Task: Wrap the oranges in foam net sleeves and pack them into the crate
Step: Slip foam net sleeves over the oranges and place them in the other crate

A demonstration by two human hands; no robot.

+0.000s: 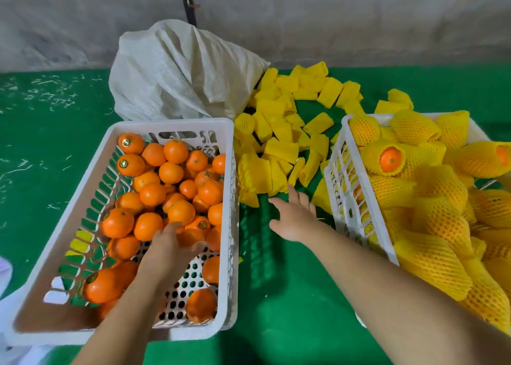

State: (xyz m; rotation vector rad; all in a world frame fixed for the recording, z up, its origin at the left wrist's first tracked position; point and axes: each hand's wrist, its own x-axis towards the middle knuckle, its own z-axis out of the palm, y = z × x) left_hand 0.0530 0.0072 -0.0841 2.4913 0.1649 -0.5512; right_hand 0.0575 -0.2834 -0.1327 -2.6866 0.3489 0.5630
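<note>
The left hand reaches into the left crate, fingers curled around a bare orange at the near edge of the heap of oranges. The perforated crate floor on the wrist side of this hand is mostly bare. The right hand hovers open, fingers spread, empty, above the green surface between the crates. Flattened foam net sleeves lie just beyond its fingertips, long axes variously oriented. The right crate, beside this hand, holds wrapped oranges; one open sleeve end faces the camera.
</note>
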